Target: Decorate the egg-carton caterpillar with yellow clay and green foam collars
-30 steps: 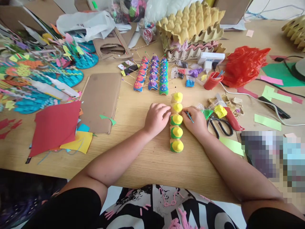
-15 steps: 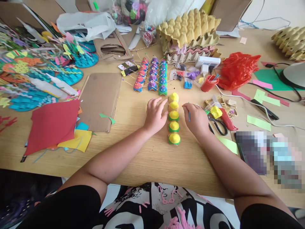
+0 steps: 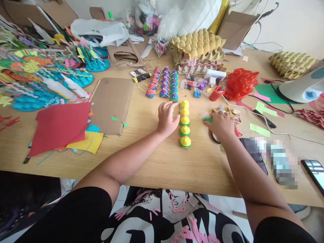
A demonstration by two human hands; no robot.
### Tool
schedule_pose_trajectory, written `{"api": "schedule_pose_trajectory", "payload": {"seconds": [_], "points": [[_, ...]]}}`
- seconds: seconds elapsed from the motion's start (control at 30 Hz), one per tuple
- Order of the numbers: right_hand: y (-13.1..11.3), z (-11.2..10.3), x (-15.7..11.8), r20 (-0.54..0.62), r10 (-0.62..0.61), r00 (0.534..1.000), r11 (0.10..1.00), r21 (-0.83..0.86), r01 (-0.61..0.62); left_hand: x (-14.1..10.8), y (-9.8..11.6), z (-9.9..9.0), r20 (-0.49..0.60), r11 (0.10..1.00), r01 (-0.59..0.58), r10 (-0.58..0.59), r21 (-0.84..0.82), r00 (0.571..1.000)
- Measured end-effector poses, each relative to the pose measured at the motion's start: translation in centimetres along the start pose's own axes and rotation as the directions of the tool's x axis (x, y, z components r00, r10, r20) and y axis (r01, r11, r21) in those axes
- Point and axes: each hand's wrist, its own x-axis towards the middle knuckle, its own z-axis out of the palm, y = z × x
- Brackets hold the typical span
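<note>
A strip of egg-carton cups (image 3: 185, 131), topped with yellow and with green sides on the nearer ones, lies lengthwise on the table. My left hand (image 3: 167, 118) rests close along its left side, fingers loosely apart and holding nothing. To the right, my right hand (image 3: 223, 125) is over a small pile, its fingers curled downward; what they grip is hidden. Beside its thumb shows a green lump (image 3: 208, 119), and dark-handled scissors (image 3: 214, 137) are partly covered by the hand. Behind the strip stand several painted carton strips (image 3: 165, 81) in red, purple and blue-green, stuck with pins.
Egg trays (image 3: 197, 45) are stacked at the back, near a red plastic bag (image 3: 240, 83) and a red cup (image 3: 217, 93). Cardboard (image 3: 112, 104) and red sheets (image 3: 60, 125) lie left. A white cable (image 3: 265, 118) and a phone (image 3: 314, 172) are at right.
My right hand has moved right, away from the strip to the pile, and now covers the yellow lump. The thin blue stick it held no longer shows. My left hand stays beside the strip.
</note>
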Motion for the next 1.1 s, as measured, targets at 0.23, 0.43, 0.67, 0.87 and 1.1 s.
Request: {"api": "schedule_pose_trajectory", "payload": {"seconds": [0.23, 0.43, 0.67, 0.87, 1.1], "points": [[-1.0, 0.0, -0.4, -0.277, -0.083, 0.957, 0.906, 0.378, 0.188, 0.3, -0.2, -0.1, -0.078, 0.999, -0.013, 0.01, -0.039, 0.997], [-4.1, 3.0, -0.1, -0.566, -0.061, 0.822, 0.636, 0.613, 0.469, 0.5, -0.1, -0.4, -0.134, 0.995, -0.084, 0.077, -0.05, 0.988], [-4.4, 5.7, 0.1, -0.661, -0.097, 0.744, 0.581, 0.569, 0.582, 0.6, 0.4, -0.8, -0.107, 0.988, -0.143, 0.136, -0.057, 0.985], [-4.3, 5.3, 0.2, -0.661, -0.112, 0.742, 0.528, 0.593, 0.608, 0.6, 1.0, -1.3, 0.043, 0.988, -0.129, 0.133, -0.084, 0.99], [-4.5, 4.9, -0.1, -0.666, -0.169, 0.727, 0.479, 0.589, 0.651, 0.5, 1.0, -1.1, 0.035, 0.972, -0.205, 0.21, -0.116, 0.977]]}}
